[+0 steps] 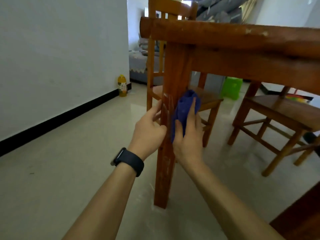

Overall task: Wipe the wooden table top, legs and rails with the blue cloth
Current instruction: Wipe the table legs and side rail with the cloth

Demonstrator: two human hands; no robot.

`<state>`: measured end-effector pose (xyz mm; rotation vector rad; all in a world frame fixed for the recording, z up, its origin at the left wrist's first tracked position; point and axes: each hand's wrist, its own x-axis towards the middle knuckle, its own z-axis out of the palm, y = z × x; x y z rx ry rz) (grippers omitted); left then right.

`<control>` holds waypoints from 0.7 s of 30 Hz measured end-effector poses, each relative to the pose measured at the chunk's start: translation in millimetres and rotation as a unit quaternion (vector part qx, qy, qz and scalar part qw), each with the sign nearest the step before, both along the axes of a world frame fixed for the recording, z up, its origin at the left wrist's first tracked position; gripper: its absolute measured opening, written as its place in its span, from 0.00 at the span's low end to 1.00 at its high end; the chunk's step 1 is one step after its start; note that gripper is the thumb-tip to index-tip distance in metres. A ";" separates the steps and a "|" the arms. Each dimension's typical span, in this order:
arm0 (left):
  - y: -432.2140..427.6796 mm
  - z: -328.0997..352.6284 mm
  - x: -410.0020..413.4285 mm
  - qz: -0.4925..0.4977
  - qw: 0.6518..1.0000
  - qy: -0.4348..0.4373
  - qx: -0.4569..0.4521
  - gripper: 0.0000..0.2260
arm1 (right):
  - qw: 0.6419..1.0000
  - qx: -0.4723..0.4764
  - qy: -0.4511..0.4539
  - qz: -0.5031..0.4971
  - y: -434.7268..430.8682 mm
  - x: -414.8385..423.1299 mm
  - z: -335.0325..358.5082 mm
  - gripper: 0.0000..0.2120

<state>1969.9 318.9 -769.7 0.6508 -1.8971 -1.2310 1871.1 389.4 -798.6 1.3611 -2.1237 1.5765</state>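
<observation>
A blue cloth [185, 108] was held against the right-hand face of a wooden table leg [164, 172], about halfway up it. The cloth lay under the right hand [188, 137], between the palm and the wood. Its bunched upper end stuck out past the fingertips, and a narrow strip showed below, left of the thumb. The cloth's long axis ran up and down along the leg, its top leaning slightly to the right. The right hand was flat, its fingers straight and pointing upward, pressing the cloth to the leg.

The left hand [149, 127], with a black watch [129, 161] on its wrist, touched the opposite side of the same leg. Its fingers were loosely extended along the wood and gripped nothing.

The leg stood upright on a pale tiled floor [69, 161]. It met a rail [251, 66] under the worn table top [225, 33]. One wooden chair [156, 49] stood just behind the leg, and another [277, 115] sat under the table on the right. A yellow bottle [122, 85] stood by the white wall [60, 58].
</observation>
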 end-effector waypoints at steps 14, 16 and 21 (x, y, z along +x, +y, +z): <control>8.8 -4.2 2.5 -0.017 0.993 0.047 0.109 0.31 | 0.977 0.055 0.204 -0.037 52.6 -18.4 21.8 0.28; 14.5 -10.7 0.0 -0.010 0.990 0.063 0.127 0.31 | 0.946 0.028 0.316 -0.061 41.8 -19.6 57.2 0.28; 31.7 -21.1 -0.6 0.002 0.978 0.071 0.195 0.32 | 0.912 0.208 0.352 -0.048 28.7 -28.3 55.0 0.31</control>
